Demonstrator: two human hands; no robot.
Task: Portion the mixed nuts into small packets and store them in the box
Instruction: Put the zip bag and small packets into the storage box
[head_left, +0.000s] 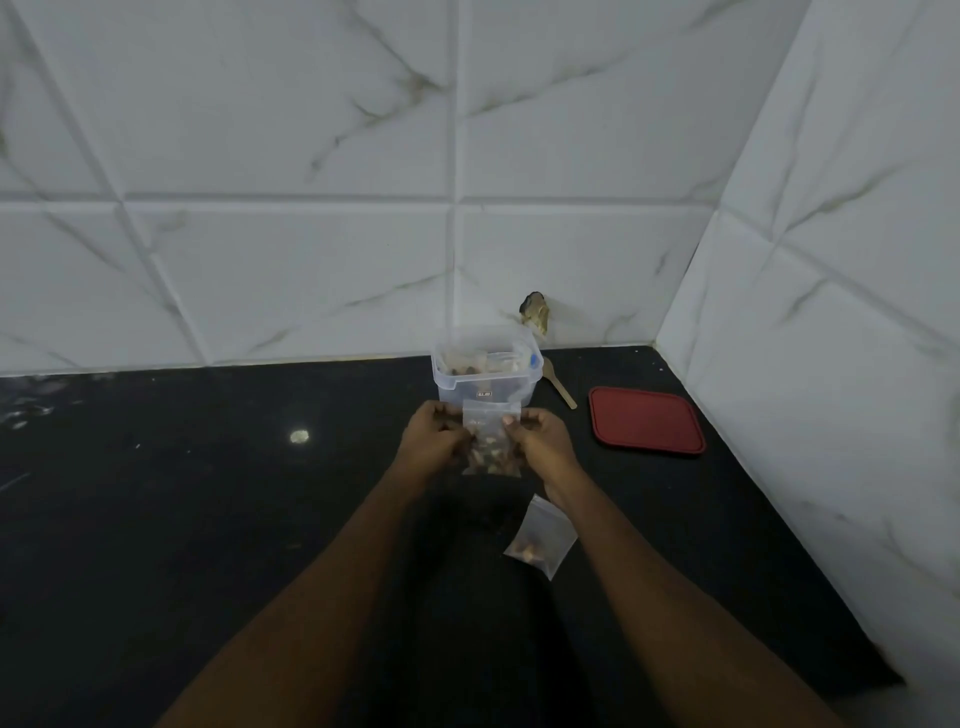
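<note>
A small clear packet (490, 441) with mixed nuts in its lower half hangs between both hands, just in front of the clear plastic box (485, 387). My left hand (435, 439) pinches the packet's left upper edge and my right hand (540, 441) pinches its right upper edge. The box stands open near the back wall and holds nuts and what look like packets. A second small packet (541, 543) with a few nuts lies on the black counter (208, 519) under my right forearm.
A red lid (647, 421) lies flat on the counter to the right of the box. A wooden spoon (558, 382) rests between box and lid. White marble-look tiled walls close off the back and the right side.
</note>
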